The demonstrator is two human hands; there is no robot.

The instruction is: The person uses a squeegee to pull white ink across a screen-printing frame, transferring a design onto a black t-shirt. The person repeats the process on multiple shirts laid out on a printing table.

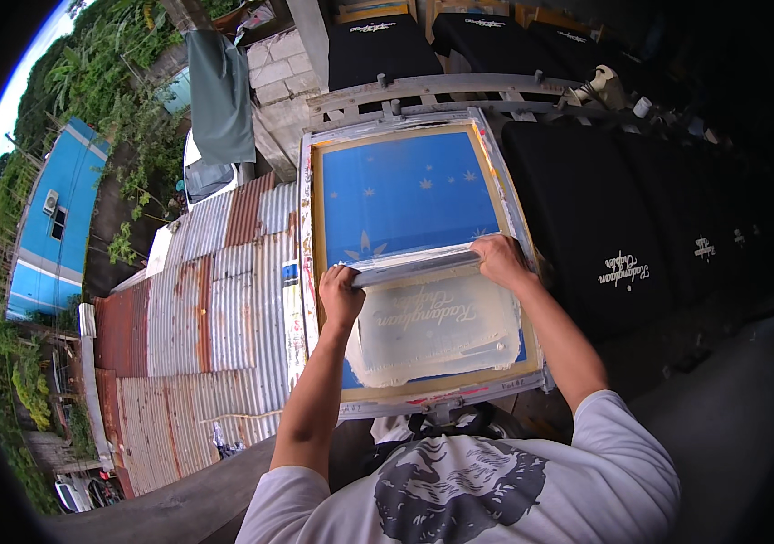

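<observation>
evidently, an ink-spreading stroke is in hand: the long, straight, white-smeared grey squeegee (418,265) lies across the rectangular blue mesh screen with pale leaf-shaped marks (405,213), near the middle of its length, with a smooth layer of cream-coloured ink (441,349) on the person's side. the fingers of the bare left hand (340,295) are clamped around the squeegee's left end, those of the bare right hand (500,260) around its right end. the next move seems to call for even pressure from both hands and a steady tilt along the screen. the squeegee's long axis runs left to right, crosswise to the screen's, its right end slightly farther from the person; which way its working edge points cannot be told.
</observation>
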